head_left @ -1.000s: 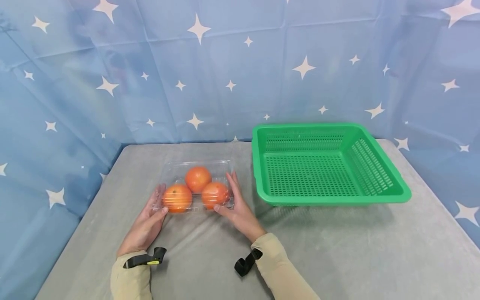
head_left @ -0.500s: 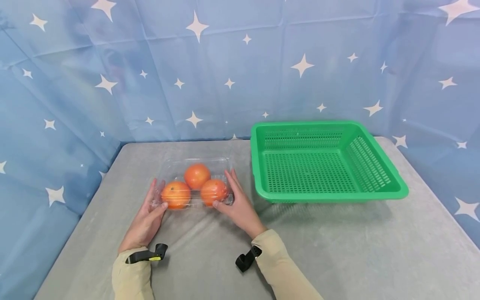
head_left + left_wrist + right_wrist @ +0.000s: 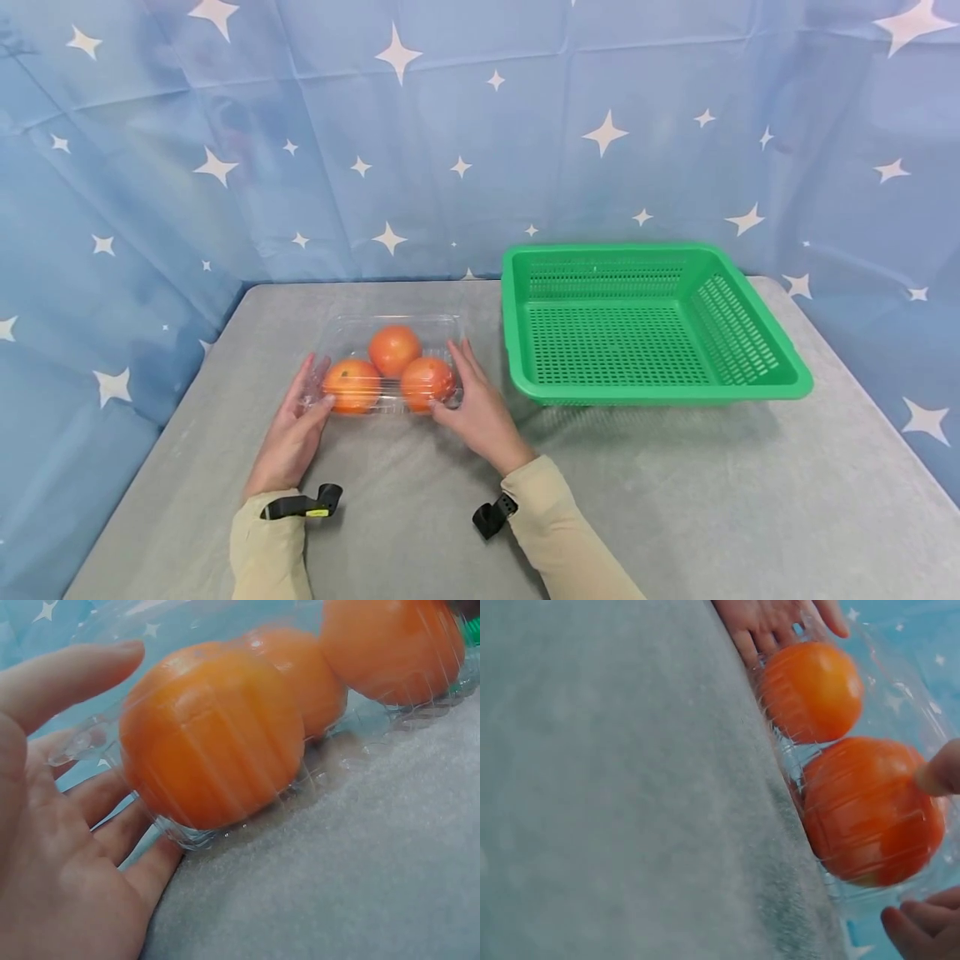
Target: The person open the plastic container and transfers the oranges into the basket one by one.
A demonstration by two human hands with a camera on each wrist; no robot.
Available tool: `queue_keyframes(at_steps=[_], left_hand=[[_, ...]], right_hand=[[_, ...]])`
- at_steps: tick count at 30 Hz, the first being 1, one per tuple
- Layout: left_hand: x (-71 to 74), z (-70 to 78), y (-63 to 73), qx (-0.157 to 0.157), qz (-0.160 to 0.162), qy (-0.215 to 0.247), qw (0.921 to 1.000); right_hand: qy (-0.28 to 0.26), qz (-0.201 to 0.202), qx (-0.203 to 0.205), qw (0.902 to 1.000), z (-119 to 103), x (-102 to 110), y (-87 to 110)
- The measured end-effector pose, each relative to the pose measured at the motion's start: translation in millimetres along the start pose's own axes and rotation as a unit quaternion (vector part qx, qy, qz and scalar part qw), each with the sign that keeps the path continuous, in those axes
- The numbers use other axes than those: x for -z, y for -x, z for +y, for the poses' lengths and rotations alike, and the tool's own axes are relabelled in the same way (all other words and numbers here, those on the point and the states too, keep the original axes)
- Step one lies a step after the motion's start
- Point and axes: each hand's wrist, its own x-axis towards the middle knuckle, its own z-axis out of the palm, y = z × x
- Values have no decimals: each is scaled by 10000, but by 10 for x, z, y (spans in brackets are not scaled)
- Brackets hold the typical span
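Observation:
A clear plastic box (image 3: 349,327) rests on the left part of the table. Three round, orange-coloured fruits show through it: one at the left (image 3: 351,386), one at the back (image 3: 394,351) and one at the right (image 3: 427,383). My left hand (image 3: 288,442) lies along the box's left end; in the left wrist view its fingers (image 3: 112,791) are extended beside the plastic, with the thumb above. My right hand (image 3: 483,421) stands at the right end, fingers along the side and thumb near the front corner. In the right wrist view the right thumb (image 3: 941,771) overlaps the redder fruit.
An empty green mesh basket (image 3: 622,392) sits at the back right of the grey table (image 3: 675,500), a short way from the box. Behind and at the sides hangs a blue curtain (image 3: 540,167) with white stars.
My left hand has shifted slightly, its index finger now reaching outside the box's left end. The right hand, the box and the basket stay nearly where they were; the head view has moved a little.

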Motion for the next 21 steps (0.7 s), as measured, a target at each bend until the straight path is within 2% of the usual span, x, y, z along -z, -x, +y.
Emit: queue_keyframes(at_steps=[10,17,21], left_hand=[[-7,-10,0,80,293,-114,9995],[-5,-7,4,-15,128,-43,9999],[-7,-5,9,35,150,-91,9998]], right_hand=[[426,127,-46,9990,-73,-16,-3],[891,337,23,9955,-131,-21,-5],[1175,362,124,9923,-160,-24,-11]])
